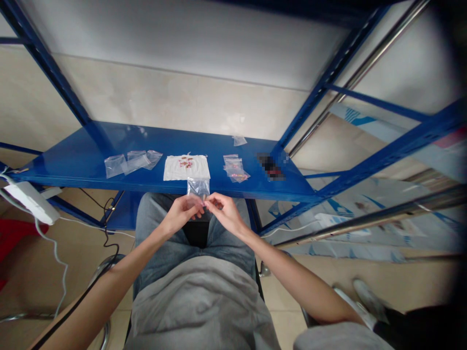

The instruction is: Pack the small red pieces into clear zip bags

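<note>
Together, left hand [182, 212], right hand [225, 211], pinching clear bag [198, 186], near white cloth [175, 170].

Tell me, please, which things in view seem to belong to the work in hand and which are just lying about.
Likely in use:
- clear plastic bag, in left hand and right hand
- white cloth bearing small pieces
- flat bags left of it
- bags with pink pieces, right

Apparently lying about:
- white power strip
- black cable
</note>
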Action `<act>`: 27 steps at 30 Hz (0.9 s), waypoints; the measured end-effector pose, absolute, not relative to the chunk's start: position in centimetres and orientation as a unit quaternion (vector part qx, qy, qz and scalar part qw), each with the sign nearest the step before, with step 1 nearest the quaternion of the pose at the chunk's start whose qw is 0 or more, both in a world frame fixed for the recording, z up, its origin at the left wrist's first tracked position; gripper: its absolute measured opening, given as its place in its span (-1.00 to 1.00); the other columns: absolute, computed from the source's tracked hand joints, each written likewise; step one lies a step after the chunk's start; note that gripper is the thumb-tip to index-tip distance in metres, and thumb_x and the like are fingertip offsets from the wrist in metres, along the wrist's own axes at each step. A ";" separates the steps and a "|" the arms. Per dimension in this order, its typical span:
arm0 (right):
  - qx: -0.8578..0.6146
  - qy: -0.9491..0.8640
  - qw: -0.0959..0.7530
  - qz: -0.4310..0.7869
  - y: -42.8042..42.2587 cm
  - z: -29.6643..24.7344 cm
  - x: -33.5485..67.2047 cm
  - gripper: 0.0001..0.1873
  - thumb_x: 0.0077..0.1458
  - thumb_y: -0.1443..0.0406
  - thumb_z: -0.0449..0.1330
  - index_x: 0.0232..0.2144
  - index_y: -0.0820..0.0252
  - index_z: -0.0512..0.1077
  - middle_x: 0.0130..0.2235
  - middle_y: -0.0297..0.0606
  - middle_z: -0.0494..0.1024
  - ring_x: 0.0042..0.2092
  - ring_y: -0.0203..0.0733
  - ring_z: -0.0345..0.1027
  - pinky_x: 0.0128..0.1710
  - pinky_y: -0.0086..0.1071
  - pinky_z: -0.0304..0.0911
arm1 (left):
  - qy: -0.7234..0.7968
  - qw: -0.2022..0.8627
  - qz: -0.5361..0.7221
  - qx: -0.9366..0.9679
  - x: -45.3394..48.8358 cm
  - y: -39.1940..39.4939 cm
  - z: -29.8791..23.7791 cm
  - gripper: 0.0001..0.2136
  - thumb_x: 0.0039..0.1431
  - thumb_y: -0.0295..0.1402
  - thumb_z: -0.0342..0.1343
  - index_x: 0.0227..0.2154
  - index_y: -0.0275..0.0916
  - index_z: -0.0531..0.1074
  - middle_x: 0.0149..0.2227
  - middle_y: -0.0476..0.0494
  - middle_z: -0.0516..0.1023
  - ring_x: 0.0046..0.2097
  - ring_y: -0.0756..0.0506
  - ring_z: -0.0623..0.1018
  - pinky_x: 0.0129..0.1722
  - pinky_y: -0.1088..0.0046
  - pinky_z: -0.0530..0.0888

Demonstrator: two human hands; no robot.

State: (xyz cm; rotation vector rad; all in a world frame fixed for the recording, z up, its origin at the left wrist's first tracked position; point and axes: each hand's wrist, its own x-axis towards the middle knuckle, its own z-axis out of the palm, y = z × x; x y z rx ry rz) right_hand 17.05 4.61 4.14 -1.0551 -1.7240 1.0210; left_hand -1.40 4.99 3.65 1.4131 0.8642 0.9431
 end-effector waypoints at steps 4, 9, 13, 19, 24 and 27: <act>-0.428 -0.685 0.433 0.399 4.8 4.0 17.0 -0.82 0.14 0.17 0.20 -0.34 0.17 0.42 -0.33 -0.30 0.50 -0.29 -0.23 0.34 -0.32 -0.42 0.17 | 0.365 0.583 0.410 0.599 -1.4 5.0 3.5 -0.67 0.11 -0.13 0.20 -0.22 -0.31 0.44 -0.39 -0.12 0.55 -0.41 -0.02 0.50 -0.45 0.52 0.38; -0.422 -0.687 0.430 0.407 4.9 3.8 16.9 -0.81 0.17 0.16 0.17 -0.36 0.17 0.42 -0.32 -0.30 0.50 -0.29 -0.22 0.33 -0.30 -0.41 0.18 | 0.376 0.572 0.404 0.607 -1.5 4.9 3.5 -0.70 0.11 -0.12 0.21 -0.31 -0.31 0.47 -0.42 -0.10 0.53 -0.43 0.01 0.47 -0.48 0.55 0.36; -0.414 -0.689 0.425 0.417 4.5 4.3 16.8 -0.80 0.20 0.17 0.13 -0.38 0.17 0.39 -0.34 -0.31 0.47 -0.28 -0.22 0.32 -0.27 -0.40 0.19 | 0.391 0.563 0.397 0.611 -1.5 4.8 3.9 -0.72 0.09 -0.15 0.22 -0.35 -0.31 0.52 -0.44 -0.11 0.55 -0.44 0.01 0.47 -0.48 0.55 0.35; -0.408 -0.684 0.423 0.432 4.2 4.8 16.8 -0.79 0.22 0.16 0.11 -0.38 0.16 0.37 -0.35 -0.32 0.46 -0.27 -0.22 0.35 -0.24 -0.39 0.22 | 0.392 0.561 0.411 0.602 -1.4 4.6 4.4 -0.75 0.02 -0.18 0.28 -0.42 -0.31 0.55 -0.45 -0.10 0.56 -0.45 0.00 0.47 -0.49 0.54 0.35; -0.394 -0.666 0.433 0.463 4.6 4.6 16.9 -0.82 0.19 0.16 0.16 -0.30 0.15 0.39 -0.31 -0.33 0.47 -0.26 -0.24 0.36 -0.25 -0.41 0.23 | 0.382 0.563 0.424 0.598 -1.5 4.8 4.1 -0.75 0.03 -0.19 0.28 -0.37 -0.32 0.52 -0.44 -0.10 0.55 -0.46 0.02 0.45 -0.52 0.56 0.33; -0.385 -0.644 0.444 0.489 4.7 4.5 16.9 -0.78 0.19 0.13 0.15 -0.25 0.16 0.41 -0.30 -0.32 0.47 -0.27 -0.25 0.37 -0.25 -0.42 0.26 | 0.374 0.554 0.423 0.612 -1.5 5.0 3.8 -0.75 0.04 -0.20 0.28 -0.37 -0.33 0.52 -0.43 -0.11 0.55 -0.44 0.01 0.46 -0.49 0.56 0.35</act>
